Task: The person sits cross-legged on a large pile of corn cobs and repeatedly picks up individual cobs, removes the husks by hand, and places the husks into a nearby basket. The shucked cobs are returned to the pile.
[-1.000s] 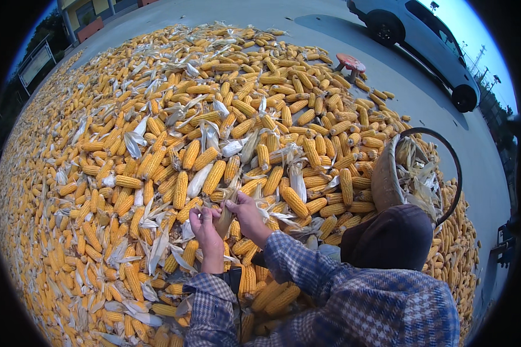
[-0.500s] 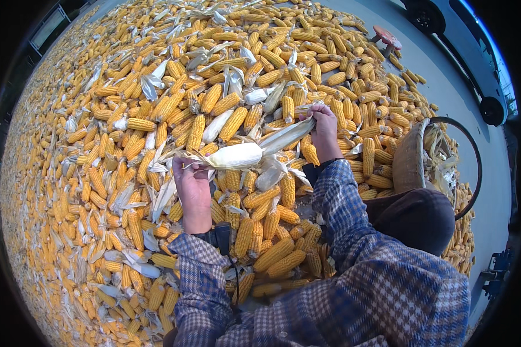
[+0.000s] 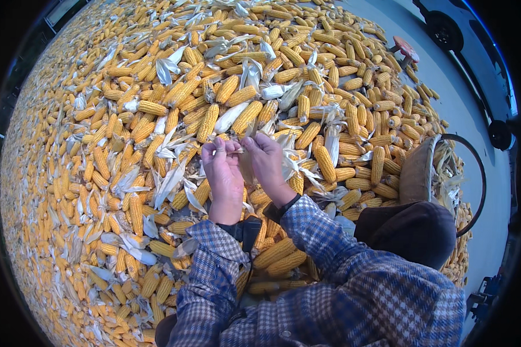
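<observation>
My left hand [image 3: 223, 180] and my right hand [image 3: 266, 168] are close together over the middle of the corn pile, fingers pinched. A dry, pale corn husk [image 3: 246, 166] hangs between them, its upper part gripped by the right thumb and fingers. Beside it, the left thumb and fingertips also close on the husk's edge. Whether an ear is still within it cannot be made out, as my fingers cover that spot. Bare yellow corn cobs [image 3: 248, 117] lie just beyond my hands, and loose husks [image 3: 171, 176] lie beside my left hand.
A wicker basket [image 3: 415, 170] with a dark hoop handle stands to the right, holding husks [image 3: 447, 168]. My dark-clothed knee [image 3: 408, 231] is beside it. Farther off are a small red-topped stool [image 3: 406, 48] and a parked vehicle [image 3: 474, 55] on pale pavement [image 3: 440, 95].
The whitish, husk-covered ear stretched between my hands is no longer visible. My right hand has moved left and nearer, and my left hand right, so they now meet.
</observation>
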Available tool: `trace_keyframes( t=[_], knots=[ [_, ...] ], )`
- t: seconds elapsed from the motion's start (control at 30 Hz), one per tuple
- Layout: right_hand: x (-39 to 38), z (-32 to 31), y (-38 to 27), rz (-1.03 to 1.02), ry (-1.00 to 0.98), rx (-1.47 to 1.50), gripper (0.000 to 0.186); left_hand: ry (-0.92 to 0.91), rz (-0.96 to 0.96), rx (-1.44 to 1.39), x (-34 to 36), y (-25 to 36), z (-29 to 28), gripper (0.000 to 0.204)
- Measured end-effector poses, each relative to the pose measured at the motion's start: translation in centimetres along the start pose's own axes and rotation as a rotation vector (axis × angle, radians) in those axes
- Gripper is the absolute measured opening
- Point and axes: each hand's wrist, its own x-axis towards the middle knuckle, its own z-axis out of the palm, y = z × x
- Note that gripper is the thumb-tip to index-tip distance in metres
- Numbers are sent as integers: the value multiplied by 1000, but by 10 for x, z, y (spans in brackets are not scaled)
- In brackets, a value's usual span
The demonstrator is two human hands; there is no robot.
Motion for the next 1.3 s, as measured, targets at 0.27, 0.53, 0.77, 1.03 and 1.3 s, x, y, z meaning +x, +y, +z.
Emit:
trace_keyframes(
  t=[0.27, 0.53, 0.77, 1.03, 1.3],
  knots=[
    [30, -24, 15, 410, 184, 667, 18, -148, -86, -16, 2, 17, -7, 15],
    [131, -170, 55, 249, 256, 997, 19, -236, -205, -171, 2, 33, -26, 12],
    [48, -78, 50, -337, -96, -987, 86, 39, -271, -351, 34, 48, -54, 14],
    [-20, -4, 48, 170, -550, -121, 88, -65, -371, -459, 36, 58, -49, 14],
    [-29, -10, 15, 301, -414, -18, 80, -205, -161, 458, 14, 49, -22, 34]
  ],
)
